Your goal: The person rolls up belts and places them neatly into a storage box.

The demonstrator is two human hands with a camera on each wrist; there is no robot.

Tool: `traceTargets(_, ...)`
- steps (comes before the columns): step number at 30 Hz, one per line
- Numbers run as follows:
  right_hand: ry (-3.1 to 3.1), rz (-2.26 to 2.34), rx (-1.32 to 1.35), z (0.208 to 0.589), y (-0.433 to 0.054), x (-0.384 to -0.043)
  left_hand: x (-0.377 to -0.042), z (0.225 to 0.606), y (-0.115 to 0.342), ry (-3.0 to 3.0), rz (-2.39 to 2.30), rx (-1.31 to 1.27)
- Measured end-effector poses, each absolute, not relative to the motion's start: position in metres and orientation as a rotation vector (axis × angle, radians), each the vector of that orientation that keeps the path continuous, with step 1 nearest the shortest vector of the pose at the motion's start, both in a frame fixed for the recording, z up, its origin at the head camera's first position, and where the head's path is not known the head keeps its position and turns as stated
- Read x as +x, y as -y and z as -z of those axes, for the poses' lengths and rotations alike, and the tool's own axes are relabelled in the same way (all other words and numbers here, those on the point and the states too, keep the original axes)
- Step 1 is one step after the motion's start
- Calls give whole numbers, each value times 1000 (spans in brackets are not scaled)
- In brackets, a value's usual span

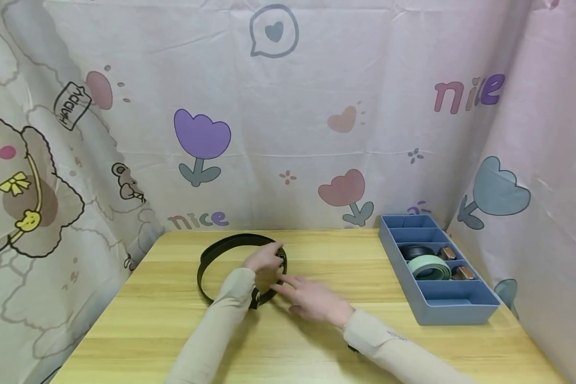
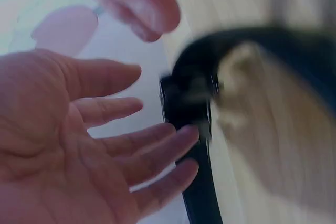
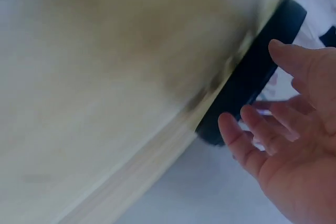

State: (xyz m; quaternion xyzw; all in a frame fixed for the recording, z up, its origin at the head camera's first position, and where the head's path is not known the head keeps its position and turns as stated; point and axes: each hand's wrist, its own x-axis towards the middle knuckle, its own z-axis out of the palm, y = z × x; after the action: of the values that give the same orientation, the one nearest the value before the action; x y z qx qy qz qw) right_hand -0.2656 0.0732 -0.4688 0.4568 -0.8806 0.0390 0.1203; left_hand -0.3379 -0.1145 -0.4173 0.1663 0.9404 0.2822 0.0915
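A black belt (image 1: 230, 241) stands on its edge on the wooden table, curved into a large loop. Its dark buckle (image 2: 189, 98) is at the loop's right side, blurred in the left wrist view. My left hand (image 1: 265, 258) reaches over the loop to that side; in the left wrist view its loosely bent fingertips are right at the belt by the buckle. From the right, my right hand (image 1: 314, 300) stretches relaxed fingers to the belt's outer face. In the right wrist view a dark strap (image 3: 252, 72) lies alongside the thumb and fingertips.
At the table's right stands a blue-grey divided box (image 1: 456, 314). Inside are a rolled mint-green belt (image 1: 429, 266), a rolled black belt (image 1: 415, 252) and two shiny brownish buckles. A printed curtain (image 1: 278, 106) hangs behind the wooden table (image 1: 139, 320) and along both sides.
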Motion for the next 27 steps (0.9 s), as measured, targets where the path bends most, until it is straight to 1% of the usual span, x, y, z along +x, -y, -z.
traceTargets(5, 2615, -69, 1365, 476, -60, -268, -345, 415, 147, -2913, -704, 385)
traceTargets(12, 2637, -175, 1253, 474, -66, -280, -345, 405, 194, -2975, -626, 188)
traceTargets(18, 2663, -224, 1079, 475, -87, -294, -342, 422, 225, -2978, -653, -6)
traceTargets(20, 2672, -229, 1034, 476, -94, -297, -341, 429, 231, -2956, -661, -6)
traceTargets(27, 2724, -286, 937, 474, -117, -301, -344, 444, 235, -2952, -728, 166)
